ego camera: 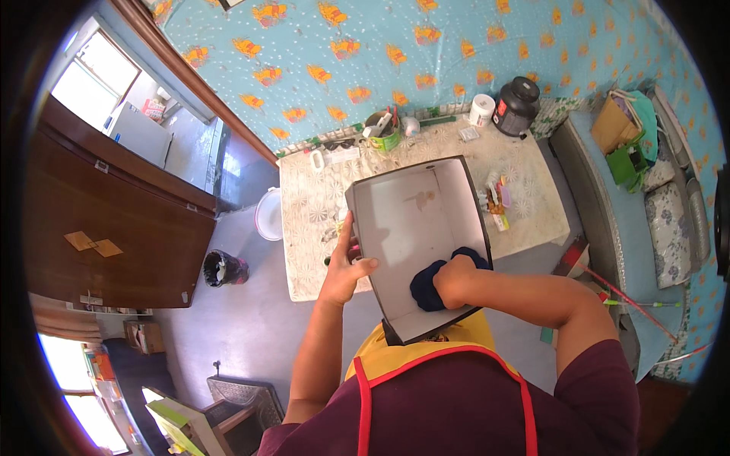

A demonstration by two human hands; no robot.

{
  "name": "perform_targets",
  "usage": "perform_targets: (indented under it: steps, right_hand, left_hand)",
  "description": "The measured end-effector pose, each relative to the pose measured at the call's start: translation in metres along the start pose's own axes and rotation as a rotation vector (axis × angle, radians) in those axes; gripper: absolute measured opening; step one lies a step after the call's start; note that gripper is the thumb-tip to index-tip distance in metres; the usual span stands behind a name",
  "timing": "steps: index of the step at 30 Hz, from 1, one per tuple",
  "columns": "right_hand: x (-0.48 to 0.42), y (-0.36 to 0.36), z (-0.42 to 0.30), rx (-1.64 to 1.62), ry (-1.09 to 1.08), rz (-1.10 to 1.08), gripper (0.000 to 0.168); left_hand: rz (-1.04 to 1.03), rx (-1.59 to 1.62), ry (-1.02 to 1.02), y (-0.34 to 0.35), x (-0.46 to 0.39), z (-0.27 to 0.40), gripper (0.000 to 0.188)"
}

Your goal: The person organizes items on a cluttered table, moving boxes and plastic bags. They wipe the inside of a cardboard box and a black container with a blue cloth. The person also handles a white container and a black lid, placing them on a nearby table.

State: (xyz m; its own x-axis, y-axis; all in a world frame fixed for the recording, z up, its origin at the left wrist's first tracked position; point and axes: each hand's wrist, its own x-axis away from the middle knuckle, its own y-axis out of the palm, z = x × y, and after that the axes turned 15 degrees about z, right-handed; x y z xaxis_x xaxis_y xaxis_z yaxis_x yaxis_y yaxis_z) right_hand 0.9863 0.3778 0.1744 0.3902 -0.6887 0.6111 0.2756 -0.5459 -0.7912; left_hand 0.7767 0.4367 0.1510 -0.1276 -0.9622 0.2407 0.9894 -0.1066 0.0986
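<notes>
An open cardboard box point(399, 228), grey-white inside with dark outer edges, is tilted in front of my body. My left hand point(342, 268) grips its left wall, thumb over the rim and fingers along the outside. Inside, near the lower right corner, my right hand point(456, 282) holds a dark blue cloth point(426, 288) bunched against the box's inner surface. The fingers of that hand are mostly hidden by the cloth. A brownish stain point(425, 198) marks the bottom of the box.
Behind the box stands a table point(308, 268) with a patterned cover. A black tub point(516, 105), a white jar point(482, 110) and a green container point(383, 134) line its back. Small items point(497, 202) lie to the right. A waste bin point(225, 268) and white bucket point(268, 214) stand left; a sofa point(604, 188) is right.
</notes>
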Motion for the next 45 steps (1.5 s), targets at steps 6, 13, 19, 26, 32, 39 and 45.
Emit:
perform_targets:
  steps: [6,13,19,26,32,39,45]
  right_hand:
    - [0.001,-0.073,-0.002,-0.299,0.022,0.86,0.035]
    - [-0.103,-0.035,0.002,-0.123,0.009,1.098,0.053]
    - [-0.11,-0.042,-0.027,-0.309,0.044,0.981,0.058]
    - [-0.13,-0.022,-0.036,-0.531,0.248,0.725,0.04]
    - [-0.096,-0.003,-0.065,-0.525,0.036,0.119,0.037]
    - [-0.058,0.036,-0.109,-0.314,-0.555,-0.422,0.046]
    - [-0.073,-0.045,-0.127,-0.777,-0.39,0.078,0.034]
  left_hand:
    - [-0.076,-0.033,-0.017,-0.031,-0.006,0.003,0.098]
    - [0.009,-0.21,0.038,-0.044,0.013,0.024,0.097]
    - [0.216,-0.2,0.02,-0.054,0.048,0.025,0.096]
    - [0.47,-0.273,0.031,-0.054,0.091,0.018,0.098]
    - [0.707,-0.276,-0.078,-0.053,0.14,0.001,0.098]
    - [0.909,-0.104,-0.173,-0.06,0.199,-0.028,0.096]
    - [0.883,0.098,-0.078,-0.094,0.242,-0.02,0.102]
